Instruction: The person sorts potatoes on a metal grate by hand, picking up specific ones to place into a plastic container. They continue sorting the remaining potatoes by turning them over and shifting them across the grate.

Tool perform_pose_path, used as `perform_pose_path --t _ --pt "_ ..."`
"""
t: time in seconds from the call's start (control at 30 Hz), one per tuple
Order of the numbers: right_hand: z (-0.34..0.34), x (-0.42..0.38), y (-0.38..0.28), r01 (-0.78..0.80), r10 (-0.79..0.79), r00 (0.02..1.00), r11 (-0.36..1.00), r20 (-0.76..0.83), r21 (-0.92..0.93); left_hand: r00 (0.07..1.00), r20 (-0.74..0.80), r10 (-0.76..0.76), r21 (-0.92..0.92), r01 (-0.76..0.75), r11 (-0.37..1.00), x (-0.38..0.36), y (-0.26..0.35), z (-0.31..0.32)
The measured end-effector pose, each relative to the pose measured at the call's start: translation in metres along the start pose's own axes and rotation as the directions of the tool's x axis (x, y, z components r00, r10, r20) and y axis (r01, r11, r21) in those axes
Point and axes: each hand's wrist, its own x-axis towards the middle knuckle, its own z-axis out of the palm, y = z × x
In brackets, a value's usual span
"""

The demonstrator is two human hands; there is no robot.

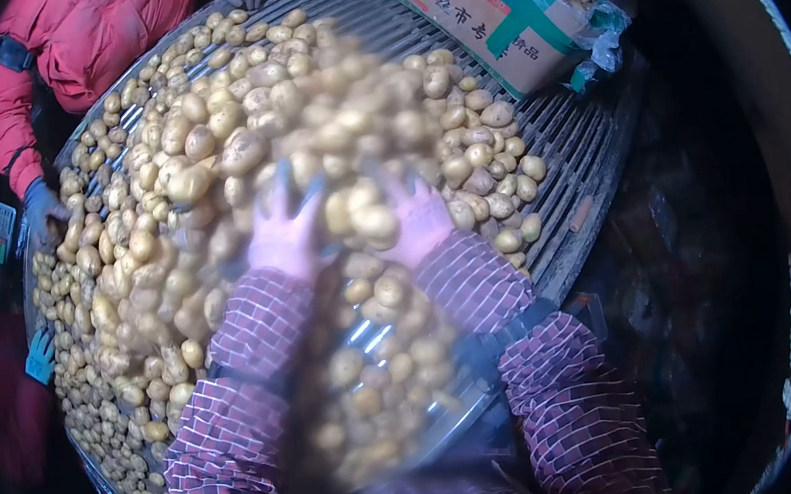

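My left hand (289,224), in a pale glove with bluish fingertips, reaches into a large heap of potatoes (201,142) with its fingers spread. My right hand (418,216) is against the potatoes to the right, its fingers stretched out and partly smeared by motion. Several potatoes (368,216) lie between the two hands, and neither hand is closed round one. Potatoes just beyond my hands are blurred. Below my wrists, more potatoes (368,399) lie over a shiny, clear plastic surface (462,418).
The potatoes lie on a slatted round-edged table (589,164). A cardboard box (497,19) of potatoes stands at its upper right. A person in a red jacket (98,32) has a gloved hand (45,211) at the left edge. Another teal-gloved hand (41,357) is below it.
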Motion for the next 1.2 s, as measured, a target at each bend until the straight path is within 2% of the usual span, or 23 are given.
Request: perform_pose_path --t 0.07,0.1,0.17,0.2,0.3,0.37,0.4,0.43,0.5,0.57,0.6,0.67,0.73,0.77,0.8,0.83,0.9,0.97,1.03,1.1,1.13,1.2 --pt "-0.005 0.005 0.006 -0.006 0.01 0.995 0.999 0.101 -0.035 0.999 -0.046 0.006 -0.058 -0.009 0.998 0.007 0.001 0.008" --pt "0.003 0.029 0.023 -0.055 0.054 0.998 0.998 0.008 0.017 0.997 -0.068 -0.023 0.002 0.024 1.0 0.041 0.002 0.016" --pt "0.005 0.037 0.043 -0.134 0.145 0.985 0.985 -0.097 0.113 0.993 -0.117 -0.009 -0.05 0.003 0.999 0.07 0.011 0.024" --pt "0.015 0.043 0.055 -0.162 0.164 0.981 0.987 -0.107 0.02 0.993 -0.105 -0.059 0.021 0.062 0.998 0.086 0.008 0.037" --pt "0.009 0.065 0.094 -0.185 0.196 0.976 0.976 -0.093 0.115 0.991 -0.111 -0.075 -0.02 0.073 0.997 0.122 0.008 0.039" --pt "0.004 0.073 0.117 -0.204 0.217 0.975 0.963 -0.055 0.177 0.951 -0.307 0.033 0.102 -0.002 0.995 0.148 -0.001 0.061" --pt "0.002 0.077 0.131 -0.219 0.232 0.971 0.955 -0.047 0.203 0.947 -0.321 0.024 0.111 0.013 0.994 0.159 0.003 0.06" --pt "0.01 0.076 0.146 -0.194 0.214 0.971 0.965 -0.109 0.175 0.969 -0.244 -0.031 0.096 0.056 0.994 0.17 0.005 0.06" --pt "0.024 0.08 0.169 -0.145 0.168 0.954 0.983 -0.248 0.112 0.954 -0.295 0.054 0.227 0.015 0.974 0.189 -0.001 0.074" --pt "0.028 0.077 0.183 -0.255 0.275 0.947 0.958 -0.168 0.129 0.963 -0.265 0.055 0.197 -0.002 0.98 0.197 -0.004 0.082" --pt "0.029 0.075 0.183 -0.325 0.346 0.927 0.934 -0.145 0.148 0.985 -0.17 -0.009 0.091 0.025 0.996 0.192 0.002 0.074" --pt "0.021 0.063 0.179 -0.407 0.428 0.901 0.891 -0.077 0.2 0.994 -0.098 0.048 0.141 -0.034 0.989 0.184 0.0 0.069" --pt "0.029 0.037 0.17 -0.494 0.498 0.867 0.859 0.001 0.138 0.992 -0.063 0.111 0.111 -0.103 0.988 0.171 0.0 0.067" --pt "0.03 0.024 0.165 -0.532 0.532 0.846 0.841 0.035 0.1 0.992 0.036 0.12 0.193 -0.125 0.973 0.158 0.001 0.068" --pt "0.013 0.01 0.152 -0.605 0.583 0.793 0.788 0.177 0.117 0.994 0.074 0.085 0.135 -0.095 0.986 0.144 0.004 0.067" --pt "0.01 -0.004 0.146 -0.587 0.564 0.8 0.807 0.205 0.069 0.992 0.111 0.052 0.079 -0.061 0.995 0.131 0.009 0.061" --pt "0.021 -0.023 0.144 -0.529 0.516 0.822 0.848 0.24 -0.013 0.984 0.175 -0.025 0.128 0.002 0.992 0.1 0.024 0.044" --pt "0.04 -0.045 0.136 -0.491 0.476 0.868 0.866 0.144 0.096 0.97 0.238 -0.046 0.157 0.008 0.988 0.062 0.044 0.022" --pt "0.039 -0.063 0.107 -0.517 0.507 0.856 0.847 0.101 0.128 0.985 0.16 0.064 0.209 -0.097 0.973 0.032 0.037 0.049" --pt "0.041 -0.086 0.079 -0.495 0.488 0.869 0.849 0.085 0.184 0.968 0.209 0.14 0.231 -0.188 0.955 -0.005 0.043 0.045" --pt "0.037 -0.096 0.061 -0.49 0.488 0.87 0.837 0.076 0.243 0.964 0.242 0.114 0.126 -0.148 0.981 -0.02 0.047 0.038" --pt "0.03 -0.116 0.024 -0.474 0.484 0.873 0.813 0.06 0.338 0.969 0.169 0.179 0.074 -0.193 0.978 -0.047 0.047 0.039"
